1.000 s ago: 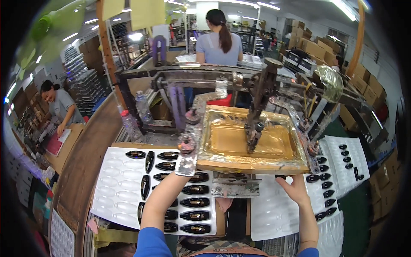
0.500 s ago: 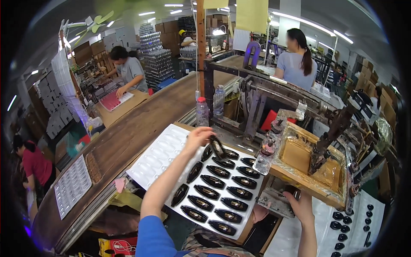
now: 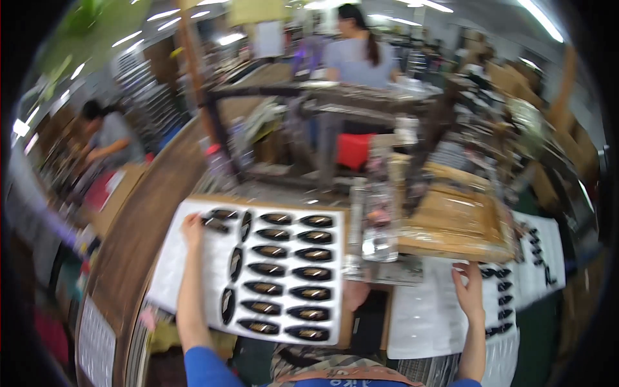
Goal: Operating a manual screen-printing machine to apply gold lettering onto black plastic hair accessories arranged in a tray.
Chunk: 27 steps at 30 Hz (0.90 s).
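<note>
Two co-workers (image 3: 364,58) share the cluttered, brightly lit room I watch, where a brown tabletop (image 3: 145,193) runs beside a white tray (image 3: 171,271). The left hand (image 3: 192,226) pinches a glossy black, tapered oval piece (image 3: 217,225) above that tray's upper left; the right hand (image 3: 469,281), thumb and fingers parted, is near the wooden frame (image 3: 451,248).

Blurred black piece (image 3: 216,225) at left hand (image 3: 191,226), sleeves (image 3: 209,369) cut off
</note>
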Motion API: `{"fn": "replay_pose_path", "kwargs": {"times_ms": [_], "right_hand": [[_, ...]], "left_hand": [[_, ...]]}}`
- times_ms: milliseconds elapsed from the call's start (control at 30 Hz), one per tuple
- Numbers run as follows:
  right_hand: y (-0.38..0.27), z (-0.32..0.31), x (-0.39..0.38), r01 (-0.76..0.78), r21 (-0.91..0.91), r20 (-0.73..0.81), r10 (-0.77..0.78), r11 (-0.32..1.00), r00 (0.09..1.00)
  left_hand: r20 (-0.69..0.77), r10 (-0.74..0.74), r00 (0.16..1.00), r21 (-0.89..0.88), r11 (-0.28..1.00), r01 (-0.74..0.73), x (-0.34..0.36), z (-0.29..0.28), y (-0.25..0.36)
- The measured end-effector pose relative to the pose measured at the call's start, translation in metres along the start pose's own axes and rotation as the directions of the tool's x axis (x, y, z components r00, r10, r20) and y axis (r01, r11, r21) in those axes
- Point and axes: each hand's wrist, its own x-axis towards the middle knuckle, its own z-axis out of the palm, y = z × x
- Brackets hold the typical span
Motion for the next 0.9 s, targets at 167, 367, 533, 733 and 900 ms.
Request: {"fn": "replay_pose_path", "kwargs": {"times_ms": [167,367,533,733,900], "right_hand": [[0.034,-0.035,0.002,-0.128,-0.126,-0.053,0.122,0.984,0.991],[0.096,-0.063,-0.006,-0.218,-0.595,-0.173,0.142,0.774,0.975],[0.131,-0.062,-0.008,-0.33,-0.656,-0.133,0.326,0.679,0.936],[0.161,-0.055,0.005,-0.344,-0.724,-0.182,0.315,0.597,0.931],[0.189,-0.067,0.009,-0.369,-0.752,-0.226,0.311,0.546,0.923]], "left_hand": [[0.071,0.085,0.994,0.256,0.962,-0.1,-0.014,-0.011,-0.016],[0.021,0.198,0.98,0.422,0.887,-0.189,-0.039,-0.001,0.046],[0.288,0.315,0.904,0.138,0.921,-0.364,-0.064,0.021,0.104],[0.578,0.415,0.703,0.026,0.851,-0.524,-0.154,0.067,0.211],[0.732,0.493,0.471,-0.182,0.807,-0.561,-0.202,0.119,0.256]]}}
